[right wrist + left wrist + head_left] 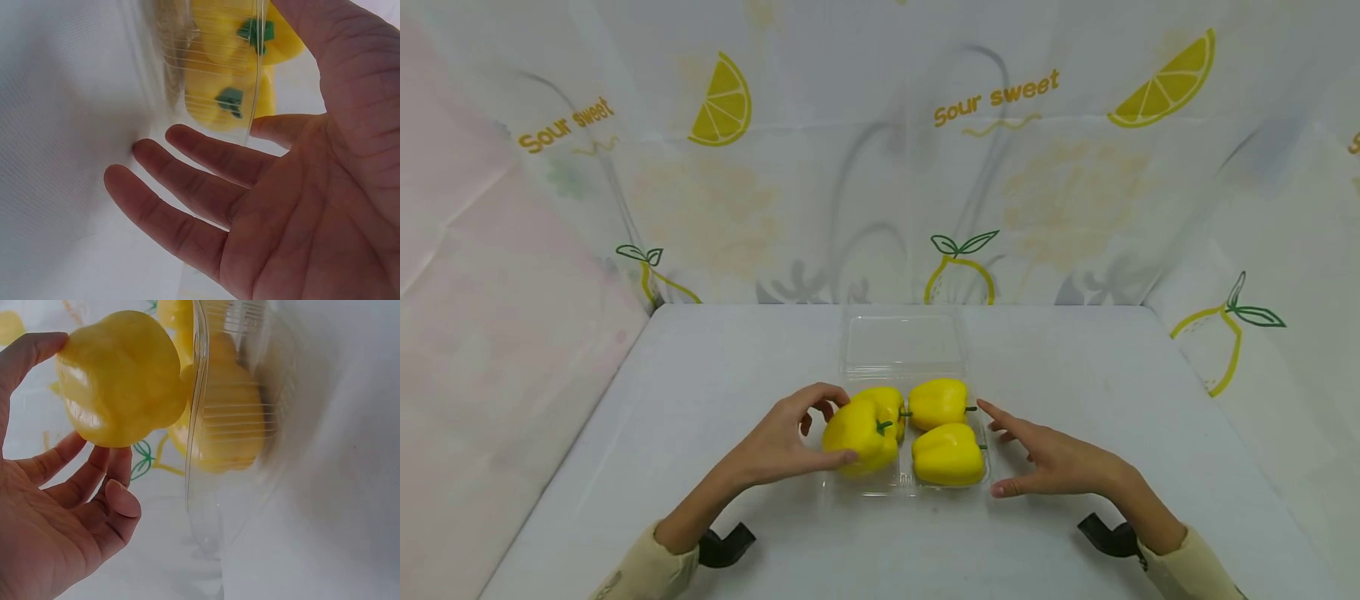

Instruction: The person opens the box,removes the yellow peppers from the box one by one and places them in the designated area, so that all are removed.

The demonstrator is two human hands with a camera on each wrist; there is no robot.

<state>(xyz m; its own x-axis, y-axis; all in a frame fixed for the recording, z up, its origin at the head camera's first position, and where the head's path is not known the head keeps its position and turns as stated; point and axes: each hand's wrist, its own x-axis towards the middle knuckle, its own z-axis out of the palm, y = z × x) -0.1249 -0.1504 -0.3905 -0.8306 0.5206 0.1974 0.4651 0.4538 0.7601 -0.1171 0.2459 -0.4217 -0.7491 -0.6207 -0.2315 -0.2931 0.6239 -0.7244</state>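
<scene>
My left hand grips a yellow bell pepper between thumb and fingers, over the front left of a clear plastic clamshell box. In the left wrist view the held bell pepper is above the box's rim. Three more yellow bell peppers lie in the box: one at back left, partly hidden by the held one, one at back right and one at front right. My right hand is beside the box's right wall, fingers spread and holding nothing; green stems show through the plastic.
The box's clear lid lies folded back behind it on the white table. A printed cloth with lemon drawings hangs behind the table and along its sides. Black straps show at both wrists.
</scene>
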